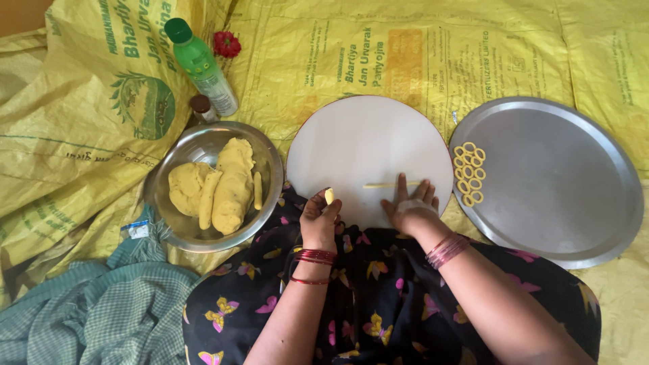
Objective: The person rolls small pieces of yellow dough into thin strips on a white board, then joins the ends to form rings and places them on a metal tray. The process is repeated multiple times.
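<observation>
Yellow sacks [419, 54] covered the floor. The left hand [320, 220] pinched a dough bit [329, 196]; the right hand [409, 203], fingers flat, pressed a dough strand [385, 184] on the white board [358, 142].

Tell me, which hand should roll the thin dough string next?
Probably the right hand: its fingers lie flat on the dough string on the round board. The left hand is busy pinching a dough lump.
</observation>
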